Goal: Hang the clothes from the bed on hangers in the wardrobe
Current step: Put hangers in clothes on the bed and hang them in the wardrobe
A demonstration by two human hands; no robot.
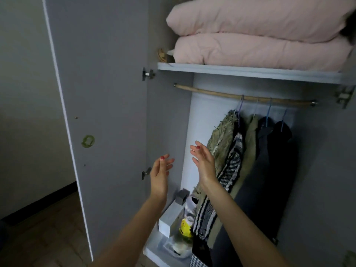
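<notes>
In the head view, both hands were raised in front of the open wardrobe (169, 116) and held nothing. The left hand (160, 170), at lower centre of the frame, had its fingers straight and loosely spread, pointing up and to the right toward the interior. The right hand (204, 162), just to its right and a little higher, was likewise flat and open, its back close beside the hanging clothes (250, 160); whether it touched them could not be told.

The rail (244, 97) ran across the upper centre, sloping slightly down to the right, its long axis left to right. Hangers (267, 114) and garments were bunched at its right half, to the right of both hands and above them. The left half of the rail was bare, lying directly above the hands.

No garment from the bed and no bed were in view, so the next piece to hang lay somewhere outside the frame. A pink quilt (260, 35) filled the shelf (250, 71) at the top; boxes (169, 218) and bags sat at the bottom centre. The door (100, 112) stood open at the left.

Judging by position, the right hand was nearer the hangers and better placed to reach up for one.
</notes>
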